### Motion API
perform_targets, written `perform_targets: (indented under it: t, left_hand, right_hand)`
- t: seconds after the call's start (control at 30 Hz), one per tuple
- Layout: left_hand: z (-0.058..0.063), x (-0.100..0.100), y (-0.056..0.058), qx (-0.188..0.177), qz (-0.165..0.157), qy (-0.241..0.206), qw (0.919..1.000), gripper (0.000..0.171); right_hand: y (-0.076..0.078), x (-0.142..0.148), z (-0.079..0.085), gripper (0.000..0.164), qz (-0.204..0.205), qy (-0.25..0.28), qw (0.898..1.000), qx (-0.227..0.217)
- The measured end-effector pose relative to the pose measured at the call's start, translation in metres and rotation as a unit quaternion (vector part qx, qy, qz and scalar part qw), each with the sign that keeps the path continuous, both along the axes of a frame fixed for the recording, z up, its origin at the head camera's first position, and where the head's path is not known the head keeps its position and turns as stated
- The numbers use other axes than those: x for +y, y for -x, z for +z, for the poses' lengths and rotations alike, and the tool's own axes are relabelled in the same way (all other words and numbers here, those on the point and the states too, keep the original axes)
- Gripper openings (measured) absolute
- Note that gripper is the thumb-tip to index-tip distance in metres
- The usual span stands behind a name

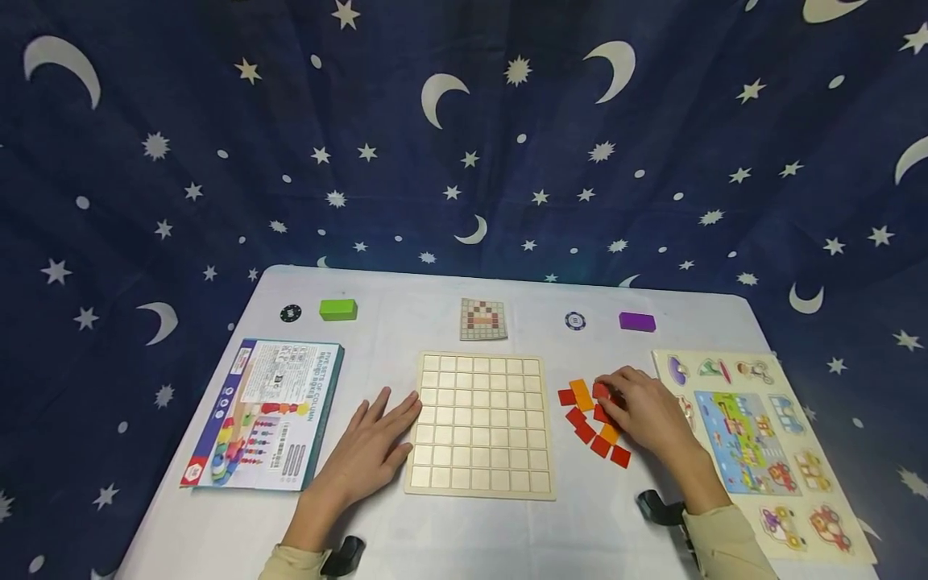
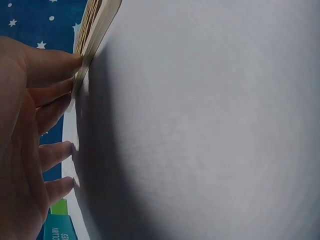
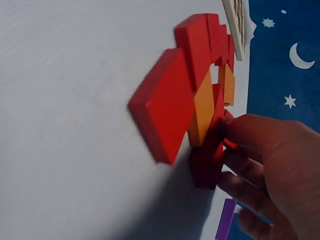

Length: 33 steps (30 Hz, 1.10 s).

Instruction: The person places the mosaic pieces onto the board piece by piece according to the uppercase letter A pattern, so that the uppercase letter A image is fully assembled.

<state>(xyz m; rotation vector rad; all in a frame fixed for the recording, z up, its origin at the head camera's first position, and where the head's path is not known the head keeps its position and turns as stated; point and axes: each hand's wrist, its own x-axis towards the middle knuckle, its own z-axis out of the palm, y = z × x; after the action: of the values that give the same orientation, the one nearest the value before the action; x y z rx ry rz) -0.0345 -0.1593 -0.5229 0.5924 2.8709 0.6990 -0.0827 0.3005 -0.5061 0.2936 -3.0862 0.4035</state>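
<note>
My left hand [image 1: 371, 451] rests on the table with its fingers straight and spread. Its fingertips touch the left edge of a pale wooden grid board [image 1: 480, 425], which has square recesses; the thumb also meets the board's side [image 2: 95, 40] in the left wrist view. On the board's right lies a loose cluster of small red tiles [image 1: 584, 432] and orange tiles [image 1: 580, 393]. My right hand [image 1: 645, 407] bends over this cluster, thumb and fingers curled at a red tile [image 1: 601, 391]. Close up, dark red tiles [image 3: 205, 167] sit against the fingertips, their far sides hidden by the hand.
A small pattern card [image 1: 482, 320] lies behind the board. A boxed set [image 1: 279, 415] is at left, a picture puzzle board [image 1: 761, 451] at right, partly under the right arm. Green block [image 1: 338, 310], purple block [image 1: 637, 322], black chip [image 1: 291, 313] and blue-white chip [image 1: 575, 321] stand along the back.
</note>
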Motion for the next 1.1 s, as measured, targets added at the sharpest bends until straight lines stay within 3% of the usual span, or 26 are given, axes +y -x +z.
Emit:
perform_targets:
  t: [0.2, 0.33, 0.57, 0.7, 1.1]
  left_hand:
    - [0.001, 0.003, 0.0, -0.001, -0.001, -0.004, 1.0, 0.063]
    - [0.002, 0.003, 0.001, -0.002, 0.0, -0.002, 1.0, 0.063]
    - [0.001, 0.002, 0.001, 0.012, 0.003, -0.003, 0.9999, 0.063]
    - [0.0, 0.003, 0.002, 0.004, 0.004, -0.003, 1.0, 0.063]
    - [0.003, 0.005, -0.001, -0.001, 0.011, 0.006, 0.9999, 0.062]
  right_hand:
    - [0.005, -0.014, -0.002, 0.04, -0.008, 0.012, 0.997, 0.082]
    - [0.015, -0.044, -0.001, 0.039, 0.018, 0.044, 0.992, 0.117]
    - [0.039, -0.117, 0.003, 0.029, 0.101, 0.038, 0.99, 0.095]
    - [0.048, -0.144, 0.002, 0.026, 0.123, 0.019, 0.989, 0.082]
    - [0.055, -0.168, -0.004, 0.018, 0.131, -0.024, 0.986, 0.1]
